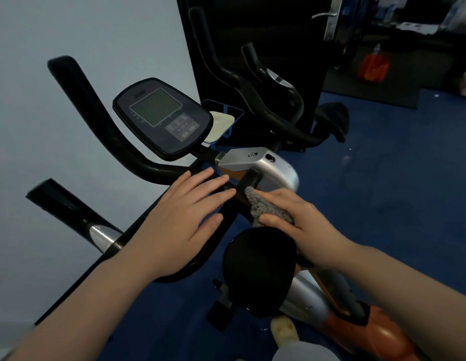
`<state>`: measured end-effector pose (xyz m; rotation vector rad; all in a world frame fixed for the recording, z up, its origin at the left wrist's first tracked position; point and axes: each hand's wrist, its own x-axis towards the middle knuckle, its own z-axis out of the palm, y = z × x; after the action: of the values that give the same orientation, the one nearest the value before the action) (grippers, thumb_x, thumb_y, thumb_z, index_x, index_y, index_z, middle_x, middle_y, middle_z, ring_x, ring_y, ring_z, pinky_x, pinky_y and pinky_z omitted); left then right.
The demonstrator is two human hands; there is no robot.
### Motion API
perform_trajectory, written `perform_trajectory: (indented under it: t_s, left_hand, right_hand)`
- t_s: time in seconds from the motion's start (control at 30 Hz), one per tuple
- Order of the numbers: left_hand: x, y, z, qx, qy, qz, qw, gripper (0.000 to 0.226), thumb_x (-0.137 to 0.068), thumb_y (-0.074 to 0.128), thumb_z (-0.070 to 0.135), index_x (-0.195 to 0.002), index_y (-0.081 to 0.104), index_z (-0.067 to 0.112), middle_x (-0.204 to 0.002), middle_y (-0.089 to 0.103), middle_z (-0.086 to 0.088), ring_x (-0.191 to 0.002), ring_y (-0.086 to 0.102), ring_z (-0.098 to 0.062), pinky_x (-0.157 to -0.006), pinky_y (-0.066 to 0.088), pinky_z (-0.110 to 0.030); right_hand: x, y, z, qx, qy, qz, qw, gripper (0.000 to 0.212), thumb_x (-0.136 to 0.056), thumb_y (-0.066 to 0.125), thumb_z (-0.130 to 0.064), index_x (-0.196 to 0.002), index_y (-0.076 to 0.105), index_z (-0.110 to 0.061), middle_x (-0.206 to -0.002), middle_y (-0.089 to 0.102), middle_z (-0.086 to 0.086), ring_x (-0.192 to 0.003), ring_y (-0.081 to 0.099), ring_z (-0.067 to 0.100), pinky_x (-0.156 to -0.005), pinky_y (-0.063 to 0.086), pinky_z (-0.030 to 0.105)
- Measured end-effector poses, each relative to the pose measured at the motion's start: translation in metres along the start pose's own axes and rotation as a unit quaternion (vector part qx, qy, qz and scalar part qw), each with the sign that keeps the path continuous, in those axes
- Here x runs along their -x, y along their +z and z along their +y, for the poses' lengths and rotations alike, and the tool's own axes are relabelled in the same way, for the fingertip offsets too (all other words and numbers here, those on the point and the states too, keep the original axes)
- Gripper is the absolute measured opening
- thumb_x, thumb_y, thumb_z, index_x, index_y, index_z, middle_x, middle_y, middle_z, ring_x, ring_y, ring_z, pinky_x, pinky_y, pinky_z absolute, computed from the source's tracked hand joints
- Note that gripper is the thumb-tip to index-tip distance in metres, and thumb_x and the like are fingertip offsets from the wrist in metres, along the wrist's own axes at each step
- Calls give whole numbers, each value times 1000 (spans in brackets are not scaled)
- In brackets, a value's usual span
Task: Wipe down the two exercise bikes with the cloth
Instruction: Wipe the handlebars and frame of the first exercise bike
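The near exercise bike fills the middle of the head view, with a dark console (163, 114), black handlebars (96, 121), a silver frame (276, 168) and a black saddle (259, 269). My right hand (302, 225) holds a grey fluffy cloth (263, 207) against the black post just ahead of the saddle, thumb curled over it. Flat on the handlebar stem lies my left hand (185, 220), its fingers straight. A second black bike (273, 100) stands behind, its saddle (333, 121) to the right.
A pale wall is on the left. A dark door (252, 35) stands behind the second bike. Blue carpet (396, 204) covers the floor to the right. A dim room with an orange bag (372, 66) lies beyond. My slippered foot (284, 332) is below the saddle.
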<state>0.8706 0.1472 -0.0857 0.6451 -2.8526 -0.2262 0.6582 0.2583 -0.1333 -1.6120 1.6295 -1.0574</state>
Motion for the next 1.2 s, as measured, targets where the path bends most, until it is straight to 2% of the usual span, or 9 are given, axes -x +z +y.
perform_trajectory:
  t_s: [0.17,0.33,0.47,0.57,0.63,0.7,0.8,0.93,1.2]
  left_hand:
    - [-1,0,-1,22,-3,3,1000,48,-96,28,40,-141,44,30,-152,29,17,-145,9,-1,-117,-6,-20]
    - [3,-7,-2,73,-55,68,994,41,-97,36,34,-135,52,28,-146,40,16,-142,22,1,-120,4,-26]
    - [13,-27,-18,14,-137,158,978,39,-95,37,29,-127,59,23,-136,54,9,-134,40,-8,-119,16,-34]
    - [24,-44,-36,-69,-184,164,967,40,-93,38,25,-125,62,18,-133,58,3,-131,47,-16,-117,20,-41]
    - [28,-49,-44,-88,-213,165,959,39,-91,43,20,-125,61,16,-133,58,2,-131,48,-17,-118,19,-40]
    - [27,-48,-45,-94,-228,180,952,41,-89,46,15,-128,59,14,-135,57,1,-131,48,-17,-117,20,-39]
    - [22,-42,-42,-108,-258,208,937,42,-87,47,11,-128,58,10,-135,57,-2,-128,51,-18,-116,24,-37]
    - [23,-39,-43,-116,-266,215,933,43,-90,39,15,-128,59,12,-136,58,-1,-127,52,-17,-114,27,-33]
    - [25,-36,-46,-119,-223,197,947,40,-92,43,16,-127,61,18,-137,56,3,-133,46,-15,-115,25,-37]
  right_hand:
    - [11,-2,0,17,12,2,1000,42,-87,48,-49,-129,45,-51,-111,55,-18,-110,52,-1,-99,41,20]
    - [-9,-55,-23,102,26,-136,985,40,-86,50,-53,-122,61,-39,-107,62,-20,-101,58,-2,-89,48,25]
    - [-44,-82,-61,37,-11,-59,998,34,-83,53,-53,-113,63,-44,-100,69,-25,-89,65,-7,-75,50,12]
    - [-91,-56,-84,88,-60,-17,994,27,-89,57,-43,-115,64,-39,-104,69,-18,-92,62,-7,-75,45,6]
    - [-121,-20,-98,152,-98,-10,983,39,-90,58,-42,-126,60,-27,-119,64,-4,-109,57,7,-92,44,20]
    - [-145,17,-111,193,-128,-11,973,47,-93,54,-43,-135,53,-23,-126,57,3,-117,52,18,-98,43,34]
    - [-166,52,-123,251,-151,-22,956,45,-97,45,-45,-134,52,-21,-124,55,5,-113,53,22,-90,47,40]
    - [-158,60,-109,268,-170,-21,948,36,-99,40,-43,-119,61,-22,-104,58,3,-97,56,19,-71,44,32]
    - [-110,44,-82,320,-248,13,914,43,-88,65,-22,-129,58,-14,-99,59,5,-88,58,19,-57,40,22]
